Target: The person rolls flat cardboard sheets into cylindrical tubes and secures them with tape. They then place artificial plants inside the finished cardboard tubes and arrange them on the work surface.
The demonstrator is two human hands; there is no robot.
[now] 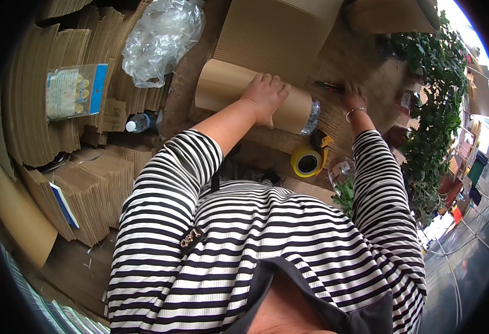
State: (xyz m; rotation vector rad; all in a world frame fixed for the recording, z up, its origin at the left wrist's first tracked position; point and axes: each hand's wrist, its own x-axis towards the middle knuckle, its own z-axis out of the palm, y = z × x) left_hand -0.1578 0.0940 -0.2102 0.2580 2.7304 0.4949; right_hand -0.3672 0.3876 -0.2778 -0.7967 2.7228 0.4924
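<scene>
My left hand (265, 96) presses flat, fingers spread, on a roll of brown corrugated cardboard (227, 89) wrapped around something clear that sticks out at its right end (310, 118). My right hand (354, 100), with a bracelet at the wrist, rests on the cardboard sheets beside a dark pen-like tool (328, 86); whether it grips the tool cannot be told. Both sleeves are black-and-white striped.
A yellow tape dispenser (306, 161) lies just below the roll. A crumpled clear plastic bag (161, 39), a water bottle (139, 122) and a packet (74, 91) sit among stacks of flat cardboard (97, 192) at left. Green plants (431, 106) stand at right.
</scene>
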